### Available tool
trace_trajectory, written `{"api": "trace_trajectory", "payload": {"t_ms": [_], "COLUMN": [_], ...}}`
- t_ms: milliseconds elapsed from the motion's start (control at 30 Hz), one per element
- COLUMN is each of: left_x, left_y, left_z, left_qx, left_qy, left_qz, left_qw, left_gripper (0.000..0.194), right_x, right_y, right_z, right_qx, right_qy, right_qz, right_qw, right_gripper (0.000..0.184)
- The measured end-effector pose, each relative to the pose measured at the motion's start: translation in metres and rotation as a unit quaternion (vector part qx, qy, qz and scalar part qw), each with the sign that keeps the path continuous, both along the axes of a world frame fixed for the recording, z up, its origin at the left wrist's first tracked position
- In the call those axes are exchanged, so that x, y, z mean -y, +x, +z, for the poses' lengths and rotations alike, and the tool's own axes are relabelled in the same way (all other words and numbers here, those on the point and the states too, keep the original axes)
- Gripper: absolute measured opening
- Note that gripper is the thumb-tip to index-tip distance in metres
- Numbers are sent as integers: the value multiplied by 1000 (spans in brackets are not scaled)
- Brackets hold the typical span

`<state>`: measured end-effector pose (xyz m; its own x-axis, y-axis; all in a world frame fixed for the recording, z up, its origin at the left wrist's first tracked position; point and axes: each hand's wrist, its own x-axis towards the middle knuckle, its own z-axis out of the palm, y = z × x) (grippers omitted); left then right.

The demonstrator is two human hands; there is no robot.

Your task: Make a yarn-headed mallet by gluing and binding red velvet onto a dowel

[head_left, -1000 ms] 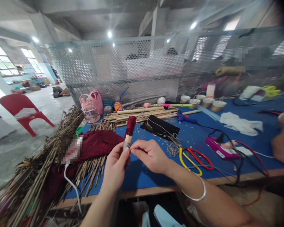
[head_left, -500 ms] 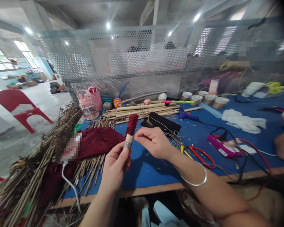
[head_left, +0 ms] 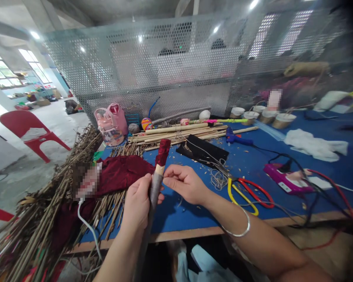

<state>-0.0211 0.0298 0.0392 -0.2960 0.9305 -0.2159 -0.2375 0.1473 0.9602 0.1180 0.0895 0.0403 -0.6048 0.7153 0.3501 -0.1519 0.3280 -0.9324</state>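
In my left hand (head_left: 139,199) is a stick (head_left: 153,194) with a grey lower shaft, a short bare pale wood band and dark red cloth (head_left: 164,152) wrapped round its top. It slants upward, the cloth end away from me. My right hand (head_left: 185,184) is closed in a pinch just right of the pale band; whatever lies between its fingertips is too small to make out. A bracelet (head_left: 243,229) circles the right wrist. Behind my left hand lies a larger dark red cloth (head_left: 120,172). Scissors (head_left: 247,192) with red and yellow handles rest right of my right hand.
Dry stalks (head_left: 47,203) are heaped at the left. Pale wooden sticks (head_left: 176,131), a pink bag (head_left: 117,119) and a blue glue gun (head_left: 235,137) lie towards the mesh partition (head_left: 164,78). A purple power strip (head_left: 285,180) with cables, black cloth (head_left: 207,150) and white gloves (head_left: 314,145) are to the right.
The stick now stands more toward my view, with more grey shaft showing below the pale band. My right hand has shifted slightly left and down. The camera view has turned slightly.
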Motion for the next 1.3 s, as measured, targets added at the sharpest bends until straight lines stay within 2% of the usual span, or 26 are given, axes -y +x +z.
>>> {"api": "trace_trajectory", "payload": {"t_ms": [33, 67, 133, 167, 233, 300, 333, 367, 433, 500, 567, 633, 733, 800, 867, 900, 967, 1000, 1067, 1167, 1233, 1300], "left_x": [-1, -2, -1, 1, 6, 11, 12, 12, 10, 5, -2, -11, -25, -28, -22, -14, 4, 13, 26, 29, 25, 21], "left_y": [-1, -1, 1, 3, 7, 10, 11, 11, 8, 5, 1, -3, -10, -13, -12, -10, -4, 0, 8, 15, 17, 16], "left_z": [-2, -5, -9, -11, -14, -15, -14, -13, -9, -5, -2, -2, -11, -18, -20, -19, -13, -10, -4, -5, -10, -14], "left_qx": [29, 52, 50, 17, -103, -214, -233, -221, -145, -90, -84, -27, 145, 168, 104, 62, -86, -149, -221, -239, -232, -215], "left_qy": [14, 38, 108, 147, 222, 271, 274, 259, 188, 128, 113, 123, 83, 39, 41, 61, 145, 168, 169, 141, 148, 162], "left_qz": [20, 46, 103, 130, 172, 178, 173, 160, 115, 79, 61, 80, 99, 113, 152, 172, 203, 181, 133, 119, 123, 116], "left_qw": [999, 997, 988, 981, 954, 921, 917, 927, 965, 985, 988, 989, 981, 979, 982, 981, 965, 957, 951, 953, 953, 956], "left_gripper": [29, 31, 52, 56, 48, 34, 33, 36, 43, 42, 32, 27, 37, 41, 34, 39, 54, 57, 61, 46, 35, 32], "right_x": [0, -1, -2, -2, -4, -5, -5, -6, -6, -6, -6, -5, -4, -3, -2, -2, -1, -1, 0, 0, 0, -1], "right_y": [-1, -1, -2, -3, -3, -4, -4, -5, -5, -5, -5, -5, -5, -5, -5, -5, -5, -6, -6, -5, -3, -1], "right_z": [-1, -3, -5, -6, -7, -8, -9, -9, -9, -10, -10, -11, -11, -11, -10, -9, -7, -7, -6, -7, -8, -9], "right_qx": [-5, -6, -4, -1, 3, 3, 2, -1, -6, -7, -4, -1, 4, 2, -2, -1, 9, 15, 19, 13, 12, 13], "right_qy": [-10, -14, -10, -8, -12, -16, -17, -16, -12, -11, -13, -14, -12, -11, -10, -9, -6, -6, -10, -14, -7, 9], "right_qz": [1, -3, -17, -23, -28, -28, -27, -26, -25, -26, -26, -30, -41, -43, -40, -40, -46, -48, -48, -40, -32, -27], "right_qw": [1000, 1000, 1000, 1000, 1000, 999, 1000, 1000, 1000, 1000, 1000, 999, 999, 999, 999, 999, 999, 999, 999, 999, 999, 1000], "right_gripper": [21, 23, 25, 26, 28, 28, 28, 27, 25, 24, 24, 25, 23, 21, 19, 19, 20, 21, 22, 23, 23, 23]}}
